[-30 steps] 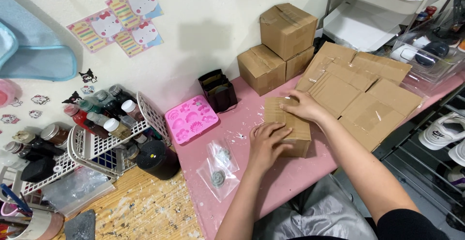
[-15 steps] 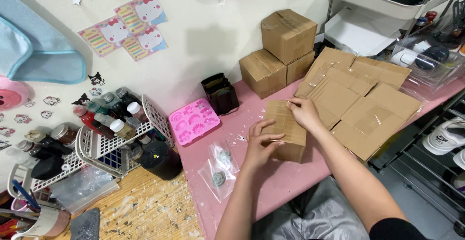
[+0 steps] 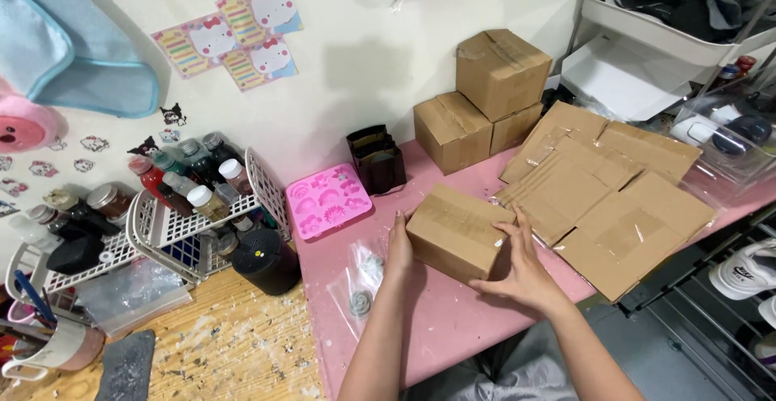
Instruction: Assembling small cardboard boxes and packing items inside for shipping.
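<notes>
The pink table [image 3: 453, 328] is carrying a spread of flattened cardboard sheets [image 3: 606, 199] on the right, three closed cartons [image 3: 485, 98] stacked at the far side against the wall, and a small cardboard box [image 3: 457, 231] sitting near the middle. The left hand [image 3: 398, 247] is pressing flat against the left side of this box while the right hand [image 3: 521, 268] is gripping its near right corner, so both hands are clamping it between them. Left of the box, a pink mould [image 3: 327, 201] and a clear bag [image 3: 360, 284], perhaps with small grey pieces inside, are lying.
</notes>
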